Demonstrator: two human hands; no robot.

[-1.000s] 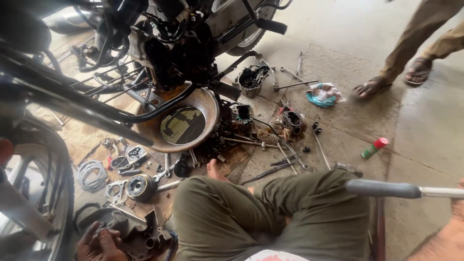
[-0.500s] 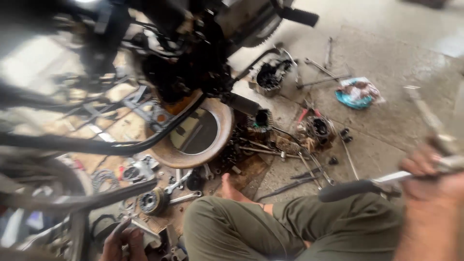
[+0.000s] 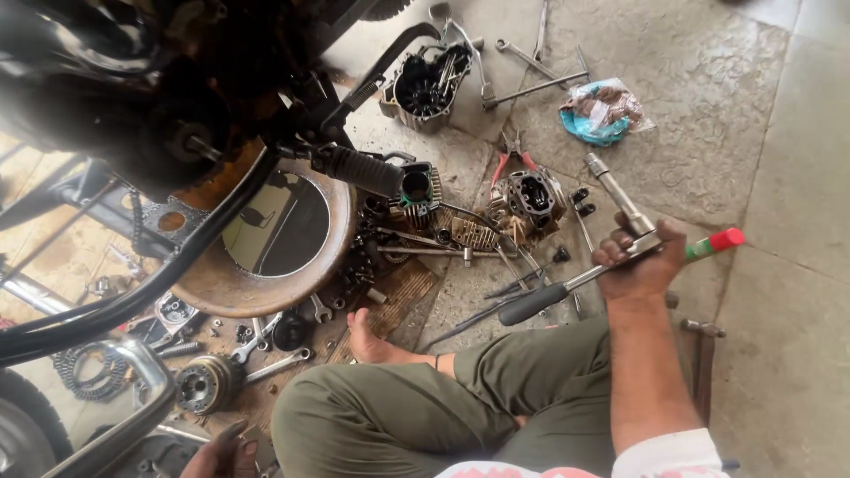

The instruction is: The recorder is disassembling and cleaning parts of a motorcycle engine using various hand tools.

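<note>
Nearest, left hand: low at the frame's bottom edge, dark with grease, beside a round toothed engine part on the floor; only partly in view, so whether its fingers are curled or slack cannot be told; crossed legs in olive trousers, bare foot on a wooden board. Right hand: raised over the right knee, fingers clenched round the head of a ratchet wrench; its black-gripped handle runs down-left toward the knee, its steel extension up-left, away from the wrist. Cylinder head: on the stone floor just left of the extension's tip, nearer the right hand than the left; red-handled pliers just behind it. Oil pan: round, rusty, under the motorcycle engine. Farther: open engine cover; loose spanners; plastic bag.
</note>
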